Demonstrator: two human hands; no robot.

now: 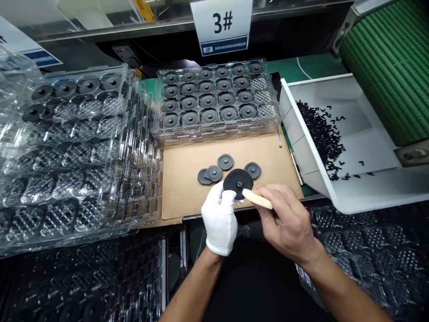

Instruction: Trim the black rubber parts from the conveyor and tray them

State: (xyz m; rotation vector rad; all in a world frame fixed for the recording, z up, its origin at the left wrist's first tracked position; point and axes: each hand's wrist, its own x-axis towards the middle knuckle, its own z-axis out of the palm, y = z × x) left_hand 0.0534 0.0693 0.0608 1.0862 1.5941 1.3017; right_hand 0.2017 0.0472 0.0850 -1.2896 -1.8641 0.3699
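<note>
My left hand (pixel 219 219), in a white glove, pinches a black round disc (pixel 236 181) with a small centre hole and holds it up near the front edge of a cardboard sheet (pixel 184 179). My bare right hand (pixel 290 223) is closed around a pale stick-like tool (pixel 257 199) whose tip rests on the disc's lower right edge. Several smaller black discs (pixel 225 162) lie loose on the cardboard just behind the held one.
A clear plastic tray (pixel 268 96) filled with black discs sits behind the cardboard. Stacks of clear trays (pixel 67 147) stand at the left. A white bin (pixel 351 188) with small black parts is at the right, below a green belt (pixel 385 67). A "3#" sign (pixel 221 24) hangs behind.
</note>
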